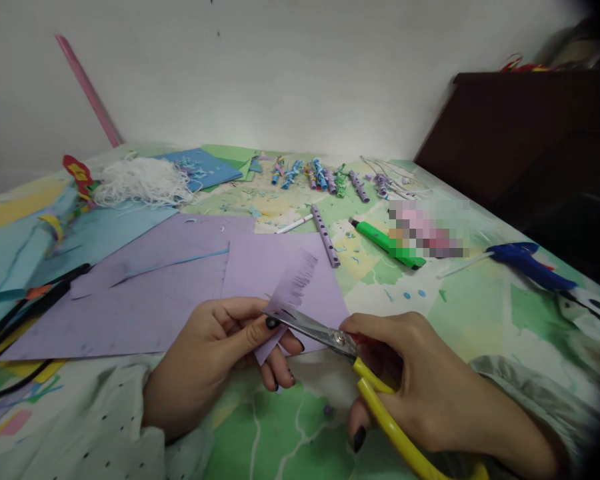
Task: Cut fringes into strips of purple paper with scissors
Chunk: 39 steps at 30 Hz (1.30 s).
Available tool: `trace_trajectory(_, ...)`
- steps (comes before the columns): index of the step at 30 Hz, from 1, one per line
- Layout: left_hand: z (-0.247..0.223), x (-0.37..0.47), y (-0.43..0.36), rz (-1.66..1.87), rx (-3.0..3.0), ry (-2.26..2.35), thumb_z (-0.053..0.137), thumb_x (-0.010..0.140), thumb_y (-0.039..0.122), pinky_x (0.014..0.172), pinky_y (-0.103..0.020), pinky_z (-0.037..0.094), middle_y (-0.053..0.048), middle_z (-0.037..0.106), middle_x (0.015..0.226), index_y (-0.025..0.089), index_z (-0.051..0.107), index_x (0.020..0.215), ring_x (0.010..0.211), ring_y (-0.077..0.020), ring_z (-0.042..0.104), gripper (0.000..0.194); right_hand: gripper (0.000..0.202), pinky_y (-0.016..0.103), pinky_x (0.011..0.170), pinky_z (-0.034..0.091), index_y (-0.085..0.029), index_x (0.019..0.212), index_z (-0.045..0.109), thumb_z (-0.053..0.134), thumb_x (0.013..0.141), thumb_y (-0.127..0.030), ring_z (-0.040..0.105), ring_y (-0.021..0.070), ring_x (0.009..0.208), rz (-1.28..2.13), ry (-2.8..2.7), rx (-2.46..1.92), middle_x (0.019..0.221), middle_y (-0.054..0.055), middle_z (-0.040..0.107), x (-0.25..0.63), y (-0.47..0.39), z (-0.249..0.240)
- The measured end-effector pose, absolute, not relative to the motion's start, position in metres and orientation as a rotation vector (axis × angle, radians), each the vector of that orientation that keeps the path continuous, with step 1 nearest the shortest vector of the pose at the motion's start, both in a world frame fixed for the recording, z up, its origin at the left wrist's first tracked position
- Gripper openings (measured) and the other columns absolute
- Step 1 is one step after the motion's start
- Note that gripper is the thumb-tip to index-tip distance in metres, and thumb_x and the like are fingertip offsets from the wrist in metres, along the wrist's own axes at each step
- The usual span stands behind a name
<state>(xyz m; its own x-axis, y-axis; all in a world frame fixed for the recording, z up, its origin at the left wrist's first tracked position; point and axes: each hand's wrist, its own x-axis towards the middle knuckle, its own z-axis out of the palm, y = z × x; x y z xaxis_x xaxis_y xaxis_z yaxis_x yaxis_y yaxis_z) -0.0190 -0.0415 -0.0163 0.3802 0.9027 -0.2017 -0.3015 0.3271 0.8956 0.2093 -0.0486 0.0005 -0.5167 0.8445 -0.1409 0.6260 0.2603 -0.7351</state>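
My left hand (230, 353) pinches a narrow purple paper strip (293, 283) between thumb and fingers; its upper part has a fringe of fine cuts along the right edge. My right hand (415, 373) is wrapped round the yellow handles of a pair of scissors (325, 331). The metal blades point left and lie across the strip, their tips by my left thumb. Under and behind the strip lies a purple square sheet (250, 267), on top of a larger purple sheet (180, 253).
White shredded string (135, 180) lies back left near blue sheets (210, 167). Small rolled paper pieces (320, 175) line the back. A dotted purple roll (325, 235), green marker (385, 243) and blue glue gun (530, 267) lie beyond my hands. Black cable (10, 333) is at left.
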Motion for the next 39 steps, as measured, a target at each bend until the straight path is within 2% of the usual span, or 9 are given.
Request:
trace_trajectory(11,-0.0165,-0.0186,-0.0405,0.904,0.91,0.827,0.075,0.077,0.027,0.046,-0.014,0.053,-0.003,0.076,0.069,0.015,0.077,0.075,0.049,-0.0114,0.068,0.012,0.037,0.02,0.041,0.023,-0.019,0.071,0.054,0.083,0.065,-0.041,0.03,0.0078,0.049,1.092,-2.253,-1.33,0.053,-0.009,0.041,0.2082,-0.0471,0.0004)
trace_trajectory(17,-0.0159,-0.019,-0.0417,0.908,0.9,0.821,0.075,0.078,0.026,0.046,-0.014,0.053,-0.003,0.076,0.069,0.017,0.077,0.076,0.049,-0.0112,0.068,0.01,0.034,0.02,0.041,0.023,-0.019,0.07,0.054,0.084,0.064,-0.034,0.031,0.0074,0.048,1.121,-2.22,-1.324,0.052,-0.01,0.041,0.2069,-0.047,0.002)
trace_trajectory(28,-0.0161,-0.0198,-0.0411,0.867,0.931,0.867,0.073,0.079,0.028,0.046,-0.015,0.052,-0.006,0.074,0.065,0.013,0.076,0.073,0.047,-0.0112,0.065,0.016,0.036,0.021,0.039,0.019,-0.019,0.067,0.052,0.083,0.064,-0.037,0.026,0.0072,0.047,1.113,-2.211,-1.348,0.049,-0.01,0.034,0.2088,-0.0472,-0.0006)
trace_trajectory(34,-0.0159,-0.0187,-0.0422,0.906,0.905,0.836,0.076,0.076,0.028,0.045,-0.015,0.053,-0.004,0.075,0.068,0.015,0.077,0.075,0.048,-0.012,0.068,0.013,0.032,0.02,0.04,0.022,-0.02,0.071,0.054,0.083,0.065,-0.034,0.03,0.0076,0.048,1.106,-2.23,-1.335,0.053,-0.01,0.039,0.2086,-0.0487,-0.0001)
trace_trajectory(39,-0.0141,-0.0169,-0.0418,0.92,0.884,0.827,0.075,0.077,0.025,0.045,-0.013,0.053,-0.003,0.075,0.068,0.015,0.077,0.075,0.048,-0.0116,0.068,0.01,0.036,0.02,0.042,0.025,-0.02,0.071,0.054,0.084,0.064,-0.039,0.033,0.0078,0.049,1.061,-2.262,-1.334,0.054,-0.009,0.043,0.2088,-0.0479,0.0008)
